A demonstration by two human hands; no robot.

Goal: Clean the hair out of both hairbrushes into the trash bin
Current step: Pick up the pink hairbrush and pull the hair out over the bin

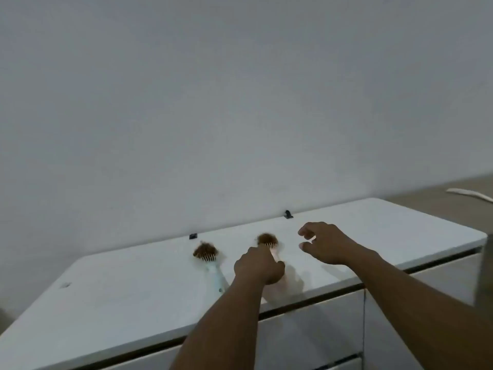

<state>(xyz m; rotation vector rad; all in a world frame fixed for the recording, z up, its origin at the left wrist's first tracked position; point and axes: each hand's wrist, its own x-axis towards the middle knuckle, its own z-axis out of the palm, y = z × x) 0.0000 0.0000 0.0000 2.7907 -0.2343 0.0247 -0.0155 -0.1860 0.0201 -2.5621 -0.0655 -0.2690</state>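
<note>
Plain grey wall (240, 102), white drawer cabinet (106, 311)

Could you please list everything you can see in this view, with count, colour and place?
Blue hairbrush: one, pale blue handle, brown hair in its bristles, lying on the dresser top, left of the other brush.
Pink hairbrush: one, pale pink, brown hair in its bristles, on the dresser top, handle under the left hand.
Dresser: one, white, drawers at the front, against the wall.
Brackets: two, dark, at the dresser's back edge by the wall.
Wall: one, plain white, behind the dresser.
White object: one, on the floor, far right; too blurred to identify.
Left hand: one, closing on the pink brush's handle.
Right hand: one, open, hovering right of the pink brush.
</note>
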